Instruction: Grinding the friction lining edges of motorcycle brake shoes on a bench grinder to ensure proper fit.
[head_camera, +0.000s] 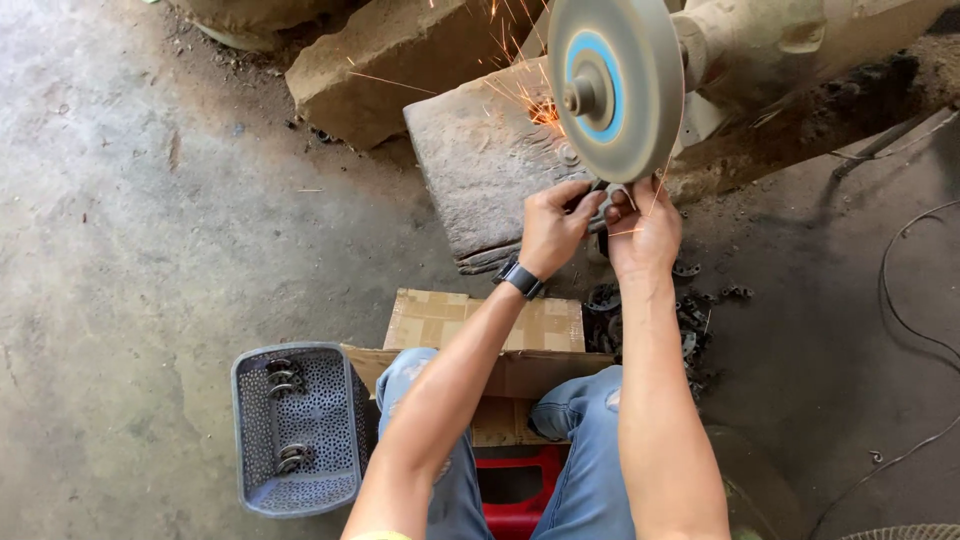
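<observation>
Pressing a small metal part (600, 190) against the lower edge of a grinding wheel (615, 85), the person's left hand (552, 228) and right hand (643, 228) sit close together, the fingers of both pinched narrow around the piece; the part itself is mostly hidden by the fingertips. Sparks (520, 85) fly from the wheel to the left, over a worn stone block (480, 170). A dark watch (521, 279) sits on the left wrist. Below the hands, a heap of dark metal pieces (690, 315) lies on the concrete floor (140, 220) beside a flattened cardboard box (440, 320). A grey perforated basket (297, 430) holding a few curved parts stands by the left knee.
</observation>
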